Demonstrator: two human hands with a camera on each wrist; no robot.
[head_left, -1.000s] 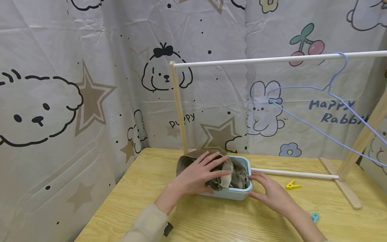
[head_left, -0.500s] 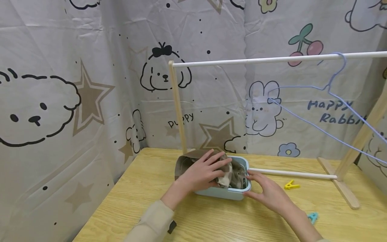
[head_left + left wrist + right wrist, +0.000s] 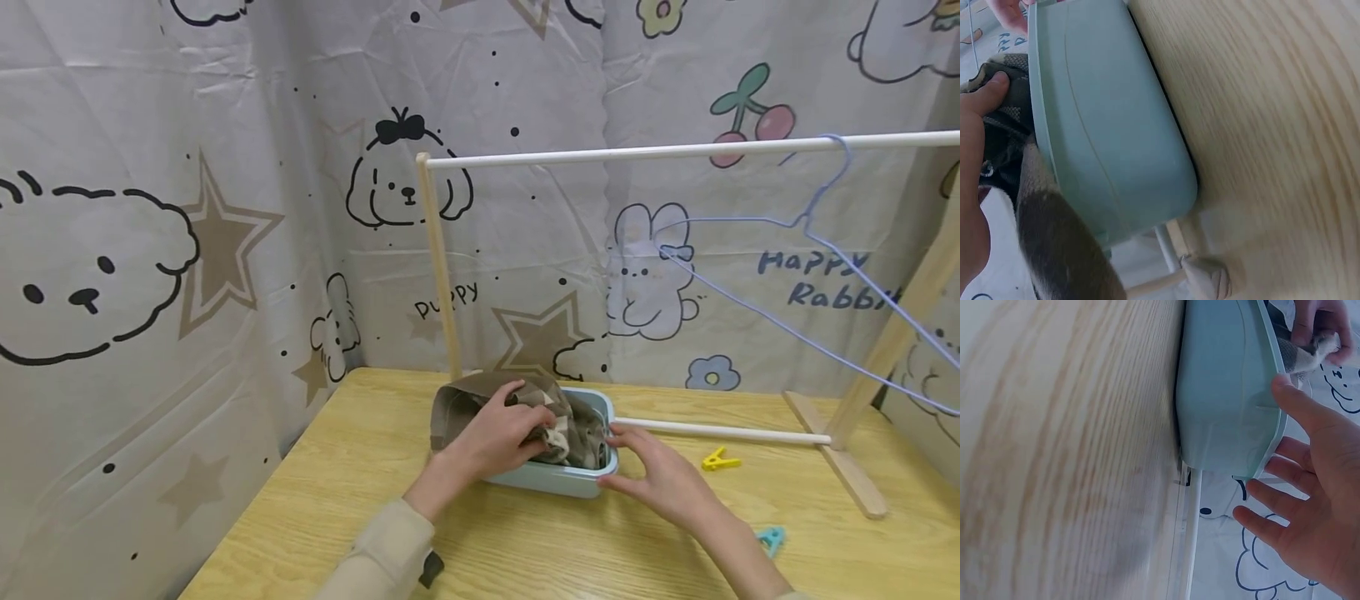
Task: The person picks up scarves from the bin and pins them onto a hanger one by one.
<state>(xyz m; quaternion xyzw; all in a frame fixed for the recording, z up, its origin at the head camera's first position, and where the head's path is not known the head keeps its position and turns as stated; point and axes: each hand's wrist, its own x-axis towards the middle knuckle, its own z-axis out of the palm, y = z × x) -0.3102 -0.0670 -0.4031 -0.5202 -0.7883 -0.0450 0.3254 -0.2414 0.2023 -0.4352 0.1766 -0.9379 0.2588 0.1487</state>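
A light blue plastic bin stands on the wooden table, heaped with crumpled brown, grey and cream cloth. Part of this cloth hangs over the bin's left end. Over the middle of the heap, my left hand pinches a fold; a cream part sticks out between thumb and fingers in the right wrist view. At the bin's right end is my right hand. Its thumb touches the rim, while the other fingers spread, nearly straight, along the end wall.
A rack's white top rail carries a blue wire hanger at the right. Its lower rod runs behind the bin to a wooden foot. A yellow clothespin and a teal clothespin lie at the right.
My left hand has gone from lying spread over the cloth to curled fingers pinching a fold of it. The right hand stays at the bin's end.
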